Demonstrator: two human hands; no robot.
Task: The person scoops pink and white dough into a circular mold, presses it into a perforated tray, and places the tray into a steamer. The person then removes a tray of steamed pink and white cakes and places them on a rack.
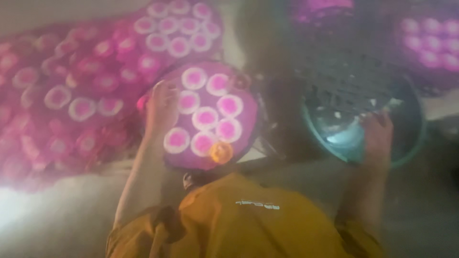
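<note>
The picture is blurred. My left hand [162, 109] rests with curled fingers on the left rim of a round purple tray [189, 161] that carries several pink rounds with white rings [206, 117]. A small orange round piece [221, 153] sits at the tray's near edge. My right hand [377, 134] reaches over the near rim of a teal basin [417, 125], which has something pale and wet inside. Whether either hand grips anything is too blurred to tell. My orange shirt [248, 224] fills the bottom of the view.
Many more pink-and-white rounds lie spread over the surface at the left [71, 98] and behind the tray [179, 28]. A dark perforated basket [344, 71] stands behind the basin. Another batch of pink rounds [435, 40] sits at the upper right.
</note>
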